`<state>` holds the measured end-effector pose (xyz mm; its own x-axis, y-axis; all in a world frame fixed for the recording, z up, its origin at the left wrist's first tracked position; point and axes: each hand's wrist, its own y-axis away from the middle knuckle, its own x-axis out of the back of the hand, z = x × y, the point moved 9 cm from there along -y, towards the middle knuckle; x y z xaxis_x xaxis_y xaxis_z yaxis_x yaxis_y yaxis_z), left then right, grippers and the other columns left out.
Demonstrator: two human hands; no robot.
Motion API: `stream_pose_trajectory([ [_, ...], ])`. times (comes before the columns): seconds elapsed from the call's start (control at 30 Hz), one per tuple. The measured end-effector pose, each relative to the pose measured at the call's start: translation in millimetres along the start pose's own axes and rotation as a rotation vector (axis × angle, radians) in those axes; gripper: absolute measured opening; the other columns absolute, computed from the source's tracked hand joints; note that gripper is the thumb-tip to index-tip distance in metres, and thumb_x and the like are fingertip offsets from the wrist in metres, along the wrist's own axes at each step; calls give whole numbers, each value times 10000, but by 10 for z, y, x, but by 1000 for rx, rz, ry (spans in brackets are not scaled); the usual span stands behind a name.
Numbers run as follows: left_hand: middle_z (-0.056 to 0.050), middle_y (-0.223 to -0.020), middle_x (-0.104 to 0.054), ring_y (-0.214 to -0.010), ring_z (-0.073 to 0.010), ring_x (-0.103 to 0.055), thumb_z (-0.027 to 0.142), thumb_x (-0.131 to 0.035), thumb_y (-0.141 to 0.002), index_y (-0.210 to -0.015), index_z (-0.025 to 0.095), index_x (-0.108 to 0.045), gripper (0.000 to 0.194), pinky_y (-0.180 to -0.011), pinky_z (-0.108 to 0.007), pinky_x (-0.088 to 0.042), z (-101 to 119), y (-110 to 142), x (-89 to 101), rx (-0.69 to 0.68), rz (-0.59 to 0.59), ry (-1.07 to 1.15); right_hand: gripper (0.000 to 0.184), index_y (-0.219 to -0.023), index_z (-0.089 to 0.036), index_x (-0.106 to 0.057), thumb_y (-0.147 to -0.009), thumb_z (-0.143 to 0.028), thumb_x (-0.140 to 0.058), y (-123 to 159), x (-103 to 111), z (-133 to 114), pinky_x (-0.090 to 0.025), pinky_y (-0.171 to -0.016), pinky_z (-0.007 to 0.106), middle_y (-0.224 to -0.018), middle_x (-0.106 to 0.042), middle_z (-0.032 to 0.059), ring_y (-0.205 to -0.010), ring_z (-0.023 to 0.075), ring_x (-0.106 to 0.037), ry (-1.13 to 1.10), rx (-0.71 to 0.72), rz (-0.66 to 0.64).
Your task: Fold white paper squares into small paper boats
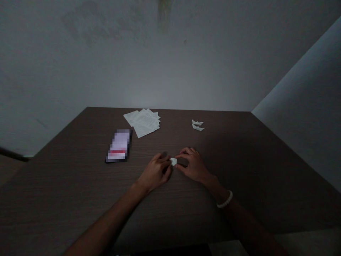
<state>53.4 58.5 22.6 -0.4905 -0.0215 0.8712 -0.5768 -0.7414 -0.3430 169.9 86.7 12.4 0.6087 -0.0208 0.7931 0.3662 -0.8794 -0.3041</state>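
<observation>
A small folded piece of white paper (173, 161) is between my two hands, just above or on the brown table (80, 199). My left hand (156, 170) pinches its left side between thumb and fingers. On the other side, the thumb and forefinger of my right hand (193, 166) grip the paper's right edge, with the other fingers curled. Fingertips cover part of the paper, so its full shape is hidden. Beyond my right hand, two small folded paper boats (198, 125) lie close together.
Several loose printed sheets (145, 122) lie fanned out near the back edge, left of centre. A phone (118, 145) with a lit, blurred screen rests left of my hands. Behind the table rises a pale wall (170, 71); another wall (306, 96) flanks its right side.
</observation>
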Motion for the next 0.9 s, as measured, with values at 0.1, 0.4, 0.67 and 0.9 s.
stream_pose_trajectory([
  [0.1, -65, -1061, -690, -915, -220, -562, 135, -519, -857, -1018, 174, -675, 228, -862, -403, -488, -92, -11, 11, 58, 44, 68, 258, -942, -256, -679, -704, -245, -776, -11, -3, 1, -389, -864, 385, -1016, -621, 31, -959, 219, -524, -36, -18, 16],
  [0.4, -39, -899, -702, -850, -184, -597, 191, -585, -861, -910, 178, -677, 105, -799, -341, -485, -211, -24, 105, 136, 127, 197, 66, -764, -235, -657, -787, -221, -718, -37, 2, -9, -396, -745, 315, -745, -678, -12, -718, 161, -582, -216, -43, 101],
  [0.67, -41, -818, -709, -748, -157, -590, 219, -575, -887, -861, 173, -699, 135, -706, -299, -484, -120, 4, 300, 48, 305, 268, 52, -766, -232, -668, -803, -240, -703, -10, 136, -150, -400, -782, 329, -760, -694, -12, -722, 158, -603, -194, 62, 206],
  [0.9, -54, -834, -711, -742, -161, -571, 164, -562, -881, -911, 169, -709, 150, -676, -302, -483, -8, 44, 334, -86, 354, 215, 71, -825, -244, -676, -859, -259, -616, 20, 155, -327, -409, -823, 338, -867, -704, 4, -828, 165, -618, -149, 179, 195],
])
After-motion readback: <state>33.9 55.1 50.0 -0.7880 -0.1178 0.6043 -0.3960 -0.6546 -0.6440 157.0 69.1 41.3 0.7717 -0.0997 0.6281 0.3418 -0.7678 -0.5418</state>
